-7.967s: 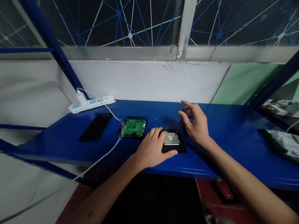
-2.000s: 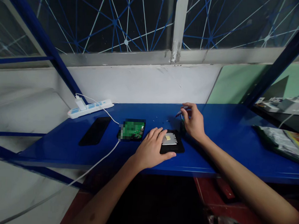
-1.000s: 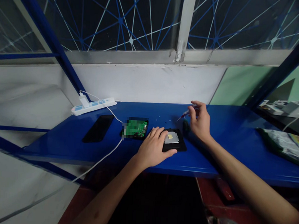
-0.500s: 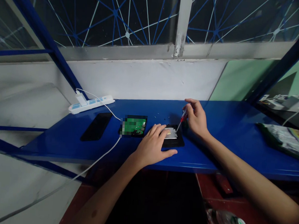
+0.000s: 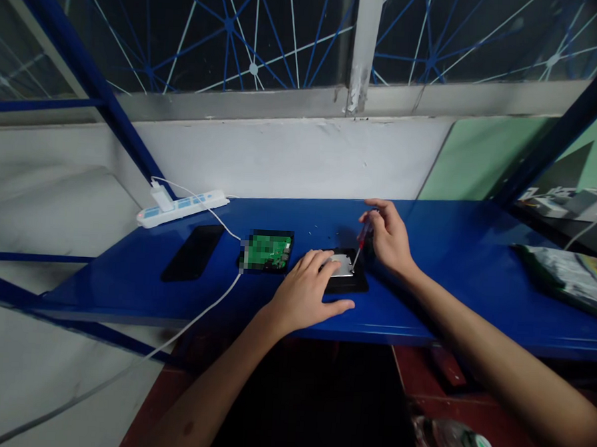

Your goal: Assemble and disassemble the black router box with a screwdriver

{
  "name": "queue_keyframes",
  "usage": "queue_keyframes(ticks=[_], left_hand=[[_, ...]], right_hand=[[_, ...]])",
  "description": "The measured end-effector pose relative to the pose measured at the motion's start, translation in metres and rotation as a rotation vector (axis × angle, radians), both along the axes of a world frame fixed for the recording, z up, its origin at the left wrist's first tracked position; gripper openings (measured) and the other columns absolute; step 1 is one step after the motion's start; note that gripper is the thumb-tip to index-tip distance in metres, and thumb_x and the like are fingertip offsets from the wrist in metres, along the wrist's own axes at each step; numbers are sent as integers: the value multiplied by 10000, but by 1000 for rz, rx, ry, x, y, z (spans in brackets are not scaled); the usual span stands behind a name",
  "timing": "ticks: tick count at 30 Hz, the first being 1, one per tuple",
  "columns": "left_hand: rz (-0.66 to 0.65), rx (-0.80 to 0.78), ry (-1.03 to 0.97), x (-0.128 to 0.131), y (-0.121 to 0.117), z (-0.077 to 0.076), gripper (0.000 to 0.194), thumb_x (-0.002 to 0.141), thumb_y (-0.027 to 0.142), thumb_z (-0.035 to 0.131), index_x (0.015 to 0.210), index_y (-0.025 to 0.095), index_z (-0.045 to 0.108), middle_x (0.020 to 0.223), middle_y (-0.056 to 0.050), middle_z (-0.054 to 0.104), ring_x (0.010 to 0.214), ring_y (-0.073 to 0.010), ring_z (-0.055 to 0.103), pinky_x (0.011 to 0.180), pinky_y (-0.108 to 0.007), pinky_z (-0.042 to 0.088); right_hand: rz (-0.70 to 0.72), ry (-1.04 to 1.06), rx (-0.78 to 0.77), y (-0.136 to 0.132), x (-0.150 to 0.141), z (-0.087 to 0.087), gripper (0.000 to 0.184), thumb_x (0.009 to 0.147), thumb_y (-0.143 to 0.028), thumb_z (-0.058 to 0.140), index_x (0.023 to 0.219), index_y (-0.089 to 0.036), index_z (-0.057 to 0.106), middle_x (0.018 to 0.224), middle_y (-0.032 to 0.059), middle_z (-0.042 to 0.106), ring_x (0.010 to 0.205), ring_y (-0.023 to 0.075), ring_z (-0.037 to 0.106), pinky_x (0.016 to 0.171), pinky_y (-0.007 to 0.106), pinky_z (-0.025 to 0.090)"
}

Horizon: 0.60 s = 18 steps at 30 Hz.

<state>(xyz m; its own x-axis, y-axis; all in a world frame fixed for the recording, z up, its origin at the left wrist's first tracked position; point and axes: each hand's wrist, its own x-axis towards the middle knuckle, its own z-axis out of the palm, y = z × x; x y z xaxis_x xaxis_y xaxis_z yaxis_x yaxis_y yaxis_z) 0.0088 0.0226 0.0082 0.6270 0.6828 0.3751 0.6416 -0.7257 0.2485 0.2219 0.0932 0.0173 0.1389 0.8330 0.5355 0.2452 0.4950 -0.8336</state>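
Observation:
A flat silver metal plate [image 5: 345, 266] lies in a black casing [image 5: 358, 282] on the blue table. My left hand [image 5: 308, 284] rests over the left part of both, fingers stretched and thumb apart, covering that side. My right hand [image 5: 388, 236] is closed round a screwdriver [image 5: 362, 241] with a red and clear handle. Its thin shaft slants down to the right edge of the silver plate. Whether the tip sits in a screw is too small to tell. Left of my left hand is a green circuit board [image 5: 268, 251] in a black shell, partly blurred out.
A black phone [image 5: 193, 252] and a white power strip [image 5: 184, 207] with a plugged-in charger lie at the left. A white cable [image 5: 214, 304] runs off the front edge. Tiny screws lie behind the casing. A shiny packet [image 5: 566, 274] is at the right; a bottle [image 5: 460, 442] is below.
My right hand has shifted slightly left, and the screwdriver stands a little more upright. My left fingers have moved very slightly on the silver plate.

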Motion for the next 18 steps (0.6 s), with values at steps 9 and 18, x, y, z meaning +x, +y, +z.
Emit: queue_keyframes(ticks=[9,18], left_hand=[[-10,5,0,0,0,-1,591,844,566,712,1269,185,562,1396,-141,526,1339,-323,453,1118,-490,404],[-71,0,23,0,0,1,605,833,588,727,1275,196,594,1432,-137,504,1366,-317,413,1140,-483,381]], right_hand=[[-29,-65,3,-1,1,1,210,983,-329,444,1142,-260,563,851,-7,650,528,114,597,558,297,508],[-76,-57,-24,2,4,0,217,973,-315,441,1148,-259,557,845,-11,654,494,112,587,526,291,496]])
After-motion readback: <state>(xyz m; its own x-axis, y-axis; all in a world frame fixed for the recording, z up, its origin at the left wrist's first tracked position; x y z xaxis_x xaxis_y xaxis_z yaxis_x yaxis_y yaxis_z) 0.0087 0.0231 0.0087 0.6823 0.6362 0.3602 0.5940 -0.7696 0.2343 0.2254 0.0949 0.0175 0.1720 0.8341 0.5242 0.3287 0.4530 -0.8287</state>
